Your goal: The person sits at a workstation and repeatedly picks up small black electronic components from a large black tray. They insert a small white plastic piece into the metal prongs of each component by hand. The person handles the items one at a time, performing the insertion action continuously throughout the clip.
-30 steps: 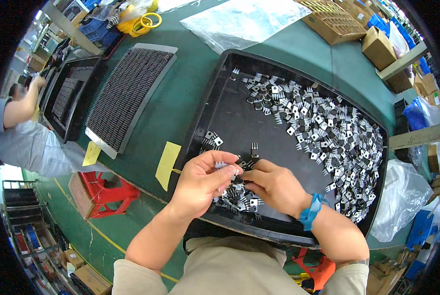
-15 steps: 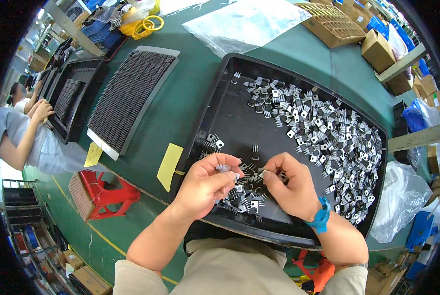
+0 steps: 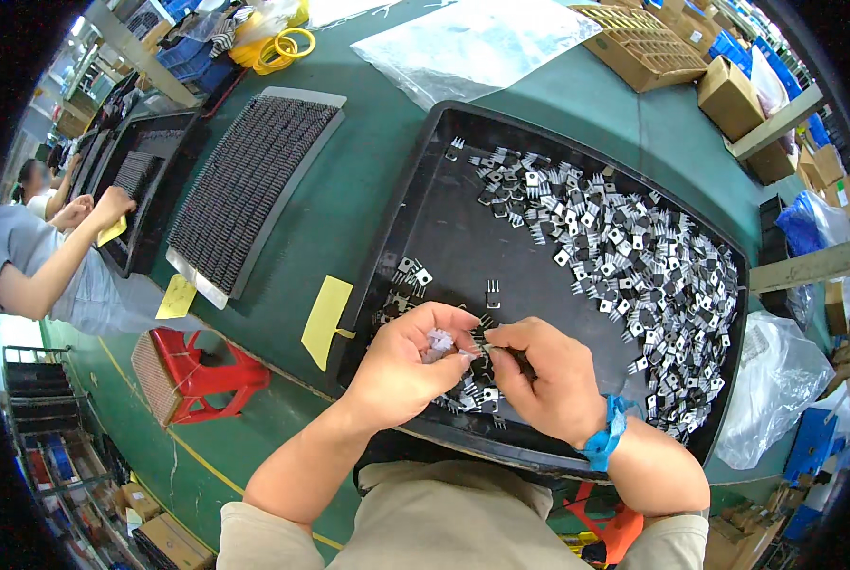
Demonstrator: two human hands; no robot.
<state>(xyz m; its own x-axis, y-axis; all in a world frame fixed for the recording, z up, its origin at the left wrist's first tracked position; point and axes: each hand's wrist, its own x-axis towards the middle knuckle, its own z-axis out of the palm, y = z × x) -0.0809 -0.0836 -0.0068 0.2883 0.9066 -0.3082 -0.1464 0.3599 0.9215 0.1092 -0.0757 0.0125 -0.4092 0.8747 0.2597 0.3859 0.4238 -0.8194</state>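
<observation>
My left hand [image 3: 401,370] is curled around a small bunch of white plastic pieces [image 3: 438,342], its thumb and fingertips closed toward the right. Against those fingertips, my right hand [image 3: 550,380], with a blue band at the wrist, pinches a small three-legged transistor [image 3: 485,349], mostly hidden by the fingers. Both hands are over the near part of a black tray [image 3: 415,190]. Loose transistors lie beneath and beside them, and a single transistor [image 3: 492,294] lies just beyond the fingertips. A large heap of transistors [image 3: 624,247] fills the tray's right side.
Left of the tray, a pale board [image 3: 254,190] carries dense rows of dark parts. Yellow paper [image 3: 327,323] lies by the tray's left edge. Beyond are a clear plastic bag [image 3: 472,47] and a divided cardboard box [image 3: 643,47]. A co-worker [image 3: 45,256] sits far left, near a red stool [image 3: 192,375].
My right hand has shifted left until its fingertips meet my left hand's. The left hand has turned, showing more of the white pieces. The co-worker's hands have moved, and yellow paper shows by them.
</observation>
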